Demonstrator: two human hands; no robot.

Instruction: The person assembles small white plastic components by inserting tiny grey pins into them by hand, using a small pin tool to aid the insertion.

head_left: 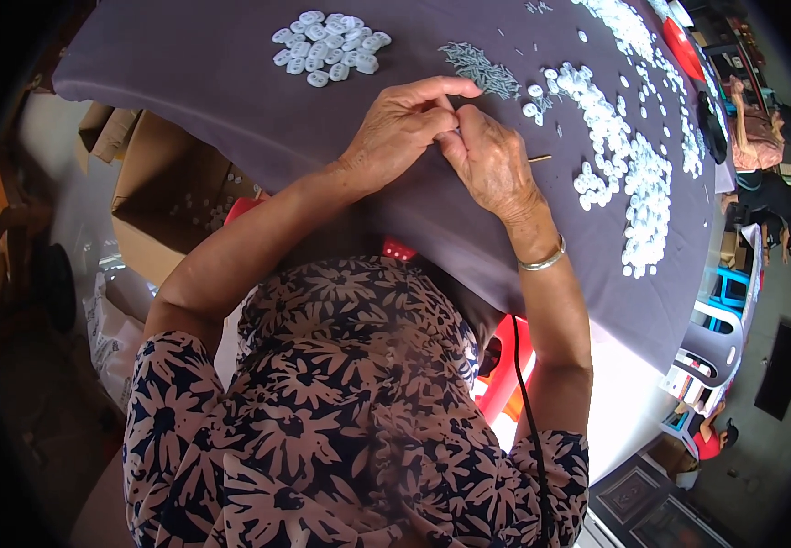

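Grey screw-like pieces point(479, 70) lay heaped on the table point(231, 64), inward of its near edge, just beyond the left hand point(398, 128) and right hand point(496, 160). Both pinched close together; could not tell on what. White ovals point(331, 46) sat heaped toward left corner; small white pieces point(648, 201) strewn toward right edge.

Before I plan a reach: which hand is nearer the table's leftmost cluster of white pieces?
Left. In view, the left hand is below and right of the cluster; the right hand is farther off to the right.
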